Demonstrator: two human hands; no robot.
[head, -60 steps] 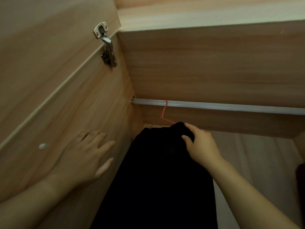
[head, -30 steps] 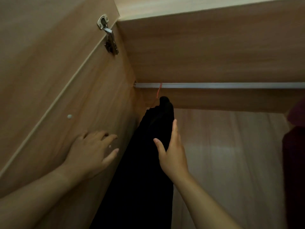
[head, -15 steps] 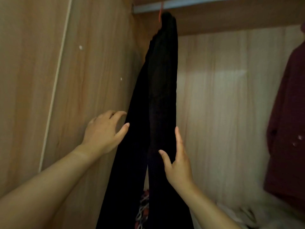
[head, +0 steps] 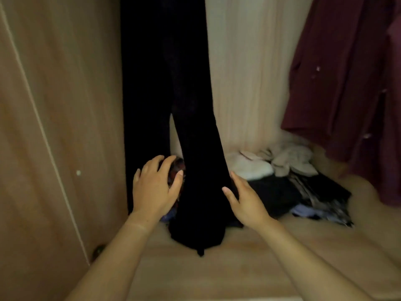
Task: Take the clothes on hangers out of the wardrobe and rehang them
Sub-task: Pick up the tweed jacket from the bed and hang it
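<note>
The black garment [head: 191, 148] hangs at the left of the wardrobe, close to the left side wall [head: 65, 105]. It divides into two long lengths part way down. The lower end of the nearer length lies bunched on the wardrobe floor [head: 227, 274].

Left hand [head: 154, 187]: fingers spread and lightly curved, holding nothing, just beside the left edge of the nearer length. Whether the thumb touches the cloth cannot be told. Behind this hand lies a dark patterned item [head: 176, 169], too blurred to identify.

Right hand [head: 247, 200]: fingers straight and together, thumb set apart, laid against the right edge of the same length – no pinch, no grasp.

Changes noted: two seconds ago the right hand rested on the top of the garment at the hanger and the left hand lay flat on the side wall. Both hands have since come down the garment to near its hem, and the left hand is off the wall. The rail and hanger, seen before, are now out of view.

A pile of clothes [head: 282, 170] – pale pieces far, dark pieces near – lies on the floor to the right. A maroon garment [head: 347, 83] hangs at far right, well apart from the black one.
</note>
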